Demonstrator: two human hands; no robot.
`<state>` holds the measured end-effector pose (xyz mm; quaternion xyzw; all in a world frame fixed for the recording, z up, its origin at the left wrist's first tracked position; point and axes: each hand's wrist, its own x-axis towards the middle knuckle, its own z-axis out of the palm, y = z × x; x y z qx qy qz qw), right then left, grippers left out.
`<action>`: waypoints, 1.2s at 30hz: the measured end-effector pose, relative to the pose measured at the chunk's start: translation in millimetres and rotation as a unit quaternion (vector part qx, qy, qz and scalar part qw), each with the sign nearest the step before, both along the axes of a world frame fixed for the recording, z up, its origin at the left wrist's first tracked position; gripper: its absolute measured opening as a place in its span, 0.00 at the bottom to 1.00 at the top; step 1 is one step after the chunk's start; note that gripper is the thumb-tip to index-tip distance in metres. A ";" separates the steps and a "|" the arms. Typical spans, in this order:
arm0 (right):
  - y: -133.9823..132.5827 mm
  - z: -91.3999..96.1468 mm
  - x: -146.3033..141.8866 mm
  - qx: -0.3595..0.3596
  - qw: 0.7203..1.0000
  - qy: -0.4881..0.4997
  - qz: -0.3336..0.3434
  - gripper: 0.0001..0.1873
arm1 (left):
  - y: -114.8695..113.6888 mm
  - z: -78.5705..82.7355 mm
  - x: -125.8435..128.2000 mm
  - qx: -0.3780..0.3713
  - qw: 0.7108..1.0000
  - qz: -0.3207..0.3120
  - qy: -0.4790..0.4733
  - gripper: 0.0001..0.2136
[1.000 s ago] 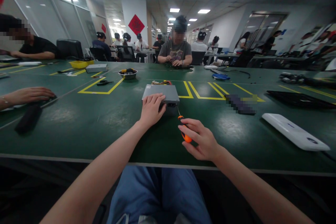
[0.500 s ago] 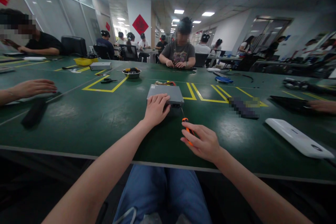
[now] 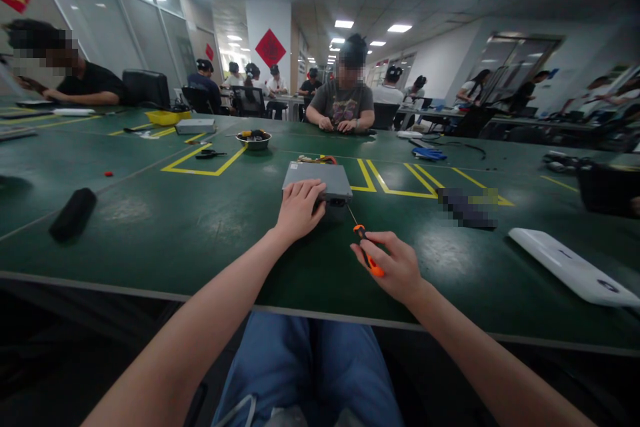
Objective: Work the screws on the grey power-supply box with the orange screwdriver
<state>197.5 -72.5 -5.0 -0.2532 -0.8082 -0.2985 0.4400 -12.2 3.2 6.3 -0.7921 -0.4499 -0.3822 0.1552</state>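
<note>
Though beyond the grey box (image 3: 336, 177), bowl (image 3: 255, 145) nearer than yellow tray (image 3: 167, 119).

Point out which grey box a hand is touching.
The nearer box, under the left hand; the farther box sits untouched beside the yellow tray.

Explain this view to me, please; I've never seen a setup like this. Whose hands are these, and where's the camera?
There is no machine: these are a person's bare hands, seen by a camera on that person's head, looking forward and down.

The left hand rests on a grey metal box. The right hand holds a screwdriver, its tip close to the box's near right corner; contact is hard to judge.

Also on the green table are a white device and a metal bowl. Another person sits opposite.
</note>
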 end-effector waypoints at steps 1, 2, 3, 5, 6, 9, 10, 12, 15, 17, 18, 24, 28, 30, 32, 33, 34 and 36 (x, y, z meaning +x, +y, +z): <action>-0.6 1.3 -0.9 -0.006 1.000 0.012 -0.001 0.08 | 0.1 0.1 0.1 0.000 1.000 0.001 0.001 0.15; -1.1 2.7 -1.6 -0.014 1.000 0.021 0.001 0.07 | 0.2 0.2 0.2 0.000 1.000 0.003 0.001 0.15; -1.5 4.1 -2.0 -0.022 0.999 0.026 0.003 0.07 | 0.2 0.3 0.5 0.001 1.000 0.005 0.000 0.15; -2.4 6.7 -2.4 -0.028 0.999 0.028 0.006 0.08 | 0.3 0.7 1.2 0.001 1.000 0.010 -0.002 0.15; -2.9 7.7 -2.6 -0.023 0.999 0.027 0.007 0.08 | 0.3 0.9 1.7 0.001 1.000 0.013 -0.004 0.14; -4.9 8.6 -4.2 0.001 1.000 0.019 0.022 0.08 | 0.4 1.3 2.8 -0.001 1.000 0.017 -0.009 0.14; -5.5 8.0 -5.5 0.005 0.999 0.005 0.036 0.07 | 0.4 1.5 3.0 -0.001 1.000 0.016 -0.010 0.14; -6.2 5.9 -9.0 0.002 0.996 -0.050 0.068 0.05 | 0.3 1.8 2.8 -0.002 1.000 0.013 -0.011 0.13; -5.1 2.5 -14.1 -0.017 0.986 -0.134 0.096 0.03 | -0.2 2.7 1.1 -0.003 1.000 0.007 -0.009 0.14; -2.8 1.8 -15.3 -0.021 0.983 -0.150 0.100 0.03 | -0.8 3.6 -0.8 -0.006 1.000 0.003 -0.004 0.14; -1.4 2.2 -15.1 -0.018 0.983 -0.149 0.102 0.03 | -1.1 4.1 -1.8 -0.008 1.000 0.000 -0.001 0.15; 5.9 12.5 -11.8 0.019 0.992 -0.093 0.081 0.05 | -2.6 6.4 -6.5 -0.018 1.000 -0.020 0.016 0.18; 7.5 16.7 -14.6 0.027 0.994 -0.079 0.070 0.05 | -2.9 6.5 -6.3 -0.021 1.000 -0.019 0.012 0.19; 8.1 16.3 -16.0 0.025 0.994 -0.082 0.069 0.05 | -3.2 6.4 -5.8 -0.022 1.000 -0.020 0.009 0.18; 9.3 14.6 -16.3 0.020 0.994 -0.084 0.065 0.05 | -3.5 6.4 -5.4 -0.024 0.999 -0.021 0.008 0.18; 10.2 13.3 -16.1 0.016 0.994 -0.084 0.062 0.05 | -3.6 6.5 -5.3 -0.025 0.999 -0.021 0.007 0.18; 11.1 12.0 -15.7 0.012 0.995 -0.086 0.059 0.04 | -3.6 6.5 -5.3 -0.025 0.999 -0.021 0.008 0.18; 13.0 9.1 -14.6 0.000 0.995 -0.089 0.051 0.04 | -3.6 6.7 -5.2 -0.026 0.999 -0.020 0.007 0.18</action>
